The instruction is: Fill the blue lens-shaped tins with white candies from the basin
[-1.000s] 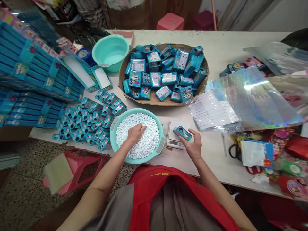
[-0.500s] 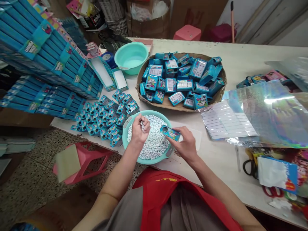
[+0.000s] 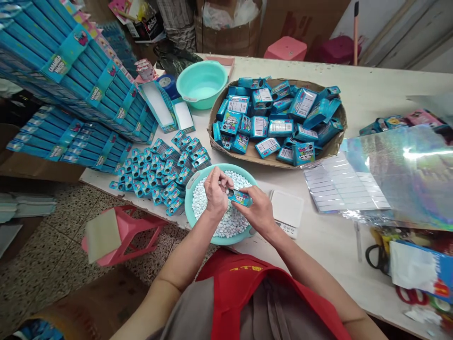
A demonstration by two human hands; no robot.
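Note:
My right hand (image 3: 260, 210) grips a small blue candy box (image 3: 239, 197), its round hole turned towards my left hand. Curled with fingers bent, my left hand (image 3: 216, 191) meets the holed end of that box; white candies are cupped in it, mostly hidden by the fingers. Both hands are above a turquoise basin (image 3: 189, 200) filled with small white candies (image 3: 226, 226). Left of the basin stand rows of similar little blue boxes (image 3: 152, 174) with round holes in their tops.
Behind the basin lies a cardboard tray (image 3: 244, 158) heaped with blue boxes. A white scale (image 3: 288, 212) sits to the right, near plastic sheets (image 3: 403, 174) and scissors (image 3: 375, 257). At the left are stacked blue cartons (image 3: 88, 89), a second turquoise basin (image 3: 201, 85) and a pink stool (image 3: 130, 236).
My hands have come together: the left, with candies, moved right to the box's hole, while the box shifted left slightly. The scale is now less covered by my right hand.

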